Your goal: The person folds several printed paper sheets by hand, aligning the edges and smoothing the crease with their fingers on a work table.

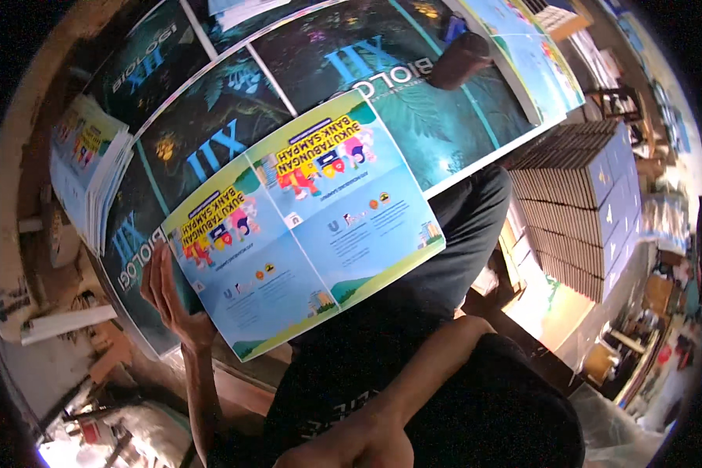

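A blue and green printed sheet (304, 269) with two cover designs side by side lies at a slant before me, its lower part reaching out over my lap. My left hand (168, 296) is at the sheet's left edge, its fingers stretched along that side, fingertips close to the upper left corner. Beneath is a large dark teal printed sheet (413, 109) with book cover designs. Close to my body, at the bottom of the picture, is my right hand (355, 444), away from the sheets; its fingers are cut off by the frame.
At the left stands a stack of small blue printed sheets (93, 171). More blue sheets (534, 51) lie at the far right, near a dark brown block-like object (460, 61). Tall piles of blue-covered books (577, 203) stand on the right. A long pale strip (69, 324) is at the lower left.
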`<state>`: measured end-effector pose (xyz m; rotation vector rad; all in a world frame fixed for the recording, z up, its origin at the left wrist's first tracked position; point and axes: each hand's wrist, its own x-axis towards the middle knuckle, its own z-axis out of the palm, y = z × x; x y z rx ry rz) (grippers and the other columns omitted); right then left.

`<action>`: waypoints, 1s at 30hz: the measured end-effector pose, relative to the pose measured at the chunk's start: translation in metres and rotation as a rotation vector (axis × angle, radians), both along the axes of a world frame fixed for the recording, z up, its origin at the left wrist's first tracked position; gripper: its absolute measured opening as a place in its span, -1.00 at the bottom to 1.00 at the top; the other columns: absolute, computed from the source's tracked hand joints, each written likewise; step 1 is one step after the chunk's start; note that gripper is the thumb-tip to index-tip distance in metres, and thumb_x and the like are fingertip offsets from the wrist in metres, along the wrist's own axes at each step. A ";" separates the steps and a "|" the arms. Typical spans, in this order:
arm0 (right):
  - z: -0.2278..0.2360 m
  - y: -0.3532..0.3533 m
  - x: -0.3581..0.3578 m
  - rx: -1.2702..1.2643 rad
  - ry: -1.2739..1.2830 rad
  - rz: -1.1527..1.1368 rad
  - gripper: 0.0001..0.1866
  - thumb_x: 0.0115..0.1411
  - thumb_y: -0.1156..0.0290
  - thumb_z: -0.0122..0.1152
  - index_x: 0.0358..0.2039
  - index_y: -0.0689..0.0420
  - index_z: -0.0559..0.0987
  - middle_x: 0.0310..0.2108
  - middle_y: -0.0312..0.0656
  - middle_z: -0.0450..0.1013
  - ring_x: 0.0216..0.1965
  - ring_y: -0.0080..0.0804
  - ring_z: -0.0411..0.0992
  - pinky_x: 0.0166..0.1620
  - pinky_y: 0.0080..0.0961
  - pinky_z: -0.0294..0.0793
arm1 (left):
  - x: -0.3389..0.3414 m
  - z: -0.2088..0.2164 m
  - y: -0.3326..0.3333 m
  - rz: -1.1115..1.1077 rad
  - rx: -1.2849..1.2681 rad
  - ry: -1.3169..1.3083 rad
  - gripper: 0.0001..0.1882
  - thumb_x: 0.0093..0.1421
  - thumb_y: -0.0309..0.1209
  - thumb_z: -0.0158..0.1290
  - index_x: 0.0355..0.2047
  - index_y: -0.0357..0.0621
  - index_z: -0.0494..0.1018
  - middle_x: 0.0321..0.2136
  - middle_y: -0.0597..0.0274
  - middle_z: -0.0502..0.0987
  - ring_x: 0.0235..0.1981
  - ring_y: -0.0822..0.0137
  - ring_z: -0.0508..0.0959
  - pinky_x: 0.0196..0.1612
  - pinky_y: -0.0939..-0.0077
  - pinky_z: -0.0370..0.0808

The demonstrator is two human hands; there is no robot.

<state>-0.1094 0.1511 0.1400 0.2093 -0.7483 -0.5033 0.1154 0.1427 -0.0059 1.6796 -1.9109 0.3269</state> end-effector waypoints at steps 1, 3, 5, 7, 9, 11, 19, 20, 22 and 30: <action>-0.009 -0.004 0.000 -0.091 0.019 -0.055 -0.45 0.39 0.19 -0.02 0.15 0.46 0.37 0.03 0.09 0.43 -0.08 -0.26 0.48 -0.11 -0.43 0.47 | 0.000 0.000 0.000 -0.004 0.014 0.000 -0.25 0.10 -0.18 0.24 0.21 -0.37 0.30 0.19 -0.11 0.39 0.20 -0.04 0.36 0.24 0.05 0.22; -0.019 -0.004 0.005 -0.168 -0.003 -0.182 -0.45 0.39 0.20 -0.02 0.14 0.47 0.36 0.01 0.08 0.43 -0.06 -0.27 0.47 -0.12 -0.45 0.45 | 0.001 -0.001 -0.001 -0.006 0.042 0.003 -0.28 0.11 -0.19 0.24 0.19 -0.35 0.32 0.18 -0.10 0.40 0.20 -0.04 0.36 0.25 0.05 0.21; -0.017 0.000 0.013 -0.115 -0.033 -0.255 -0.44 0.39 0.19 -0.01 0.15 0.48 0.34 0.00 0.06 0.43 -0.05 -0.29 0.45 -0.11 -0.46 0.44 | 0.003 0.000 0.002 0.005 0.058 -0.006 -0.31 0.11 -0.21 0.23 0.19 -0.32 0.34 0.17 -0.08 0.41 0.20 -0.03 0.37 0.25 0.06 0.21; -0.005 -0.005 -0.003 -0.038 0.077 -0.214 -0.43 0.39 0.19 0.01 0.14 0.48 0.34 -0.02 0.04 0.43 -0.03 -0.30 0.44 -0.08 -0.45 0.43 | 0.003 -0.002 0.002 0.012 0.050 -0.012 -0.35 0.13 -0.24 0.22 0.18 -0.28 0.36 0.18 -0.04 0.41 0.20 0.00 0.37 0.25 0.07 0.20; -0.003 -0.014 -0.016 -0.044 0.111 -0.121 -0.45 0.39 0.19 0.01 0.12 0.48 0.35 -0.02 0.03 0.43 -0.02 -0.32 0.43 -0.06 -0.43 0.42 | 0.005 -0.003 0.004 -0.002 0.058 -0.034 -0.41 0.16 -0.27 0.18 0.17 -0.24 0.39 0.17 -0.02 0.42 0.19 0.02 0.40 0.25 0.07 0.21; -0.014 -0.018 -0.019 -0.125 0.056 -0.050 -0.51 0.39 0.22 0.00 0.07 0.45 0.37 -0.01 0.01 0.42 -0.03 -0.35 0.43 -0.06 -0.44 0.41 | 0.005 -0.006 0.003 -0.050 0.070 -0.062 -0.50 0.20 -0.32 0.13 0.14 -0.20 0.44 0.16 -0.01 0.44 0.18 0.03 0.43 0.24 0.05 0.24; -0.069 -0.057 -0.067 -1.148 0.453 -0.266 -0.58 0.32 0.46 0.01 0.17 0.25 0.36 0.09 0.07 0.40 0.06 0.01 0.41 0.10 -0.20 0.40 | -0.007 0.030 -0.007 -0.194 0.247 0.079 -0.68 0.19 -0.55 0.03 -0.05 -0.13 0.62 -0.03 0.04 0.60 0.06 0.12 0.58 0.13 0.19 0.51; -0.087 -0.063 -0.101 -1.347 0.503 -0.345 -0.62 0.31 0.48 0.05 0.13 0.27 0.39 0.01 0.10 0.43 0.02 0.00 0.44 0.03 -0.21 0.45 | -0.002 0.040 0.005 -0.091 0.249 0.129 -0.71 0.17 -0.52 0.09 -0.08 -0.14 0.62 -0.09 0.06 0.62 -0.01 0.16 0.61 0.07 0.22 0.53; -0.079 -0.109 -0.155 -1.823 0.573 -0.100 -0.67 0.32 0.38 0.04 0.04 0.28 0.44 -0.01 0.10 0.44 -0.05 0.00 0.46 0.04 -0.20 0.46 | 0.008 0.032 0.007 0.039 0.242 0.291 -0.74 0.13 -0.44 0.21 -0.14 -0.15 0.63 -0.21 0.09 0.67 -0.14 0.22 0.66 -0.03 0.29 0.58; -0.065 -0.181 -0.131 -1.110 1.726 -1.576 -0.02 -0.36 0.29 0.72 0.14 0.27 0.45 0.16 -0.04 0.38 0.16 -0.24 0.38 0.19 -0.21 0.36 | 0.040 0.056 -0.015 0.115 0.421 0.528 -0.72 0.09 -0.31 0.35 -0.24 -0.18 0.64 -0.31 0.06 0.67 -0.35 0.22 0.64 -0.20 0.33 0.54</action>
